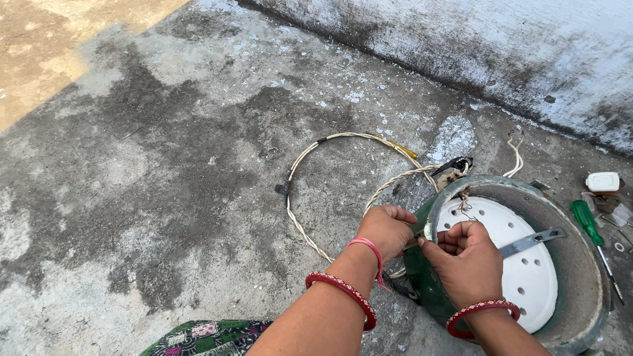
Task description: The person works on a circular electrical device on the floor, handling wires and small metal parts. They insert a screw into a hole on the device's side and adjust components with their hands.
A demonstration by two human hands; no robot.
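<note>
Both hands pinch at the near-left rim of the green heater point(428, 290) on the floor, left hand point(386, 229) outside, right hand point(467, 264) inside; its shell looks rigid and heavy, best held by the rim, its white plate point(527, 277) brittle.

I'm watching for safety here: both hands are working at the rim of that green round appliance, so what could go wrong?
1. The left hand and right hand press at the green housing rim; a slip might nick fingers on the metal edge.
2. The braided cord loops beside the wrists and could snag a bangle.
3. The green screwdriver and small parts lie loose nearby, easily knocked away.
</note>
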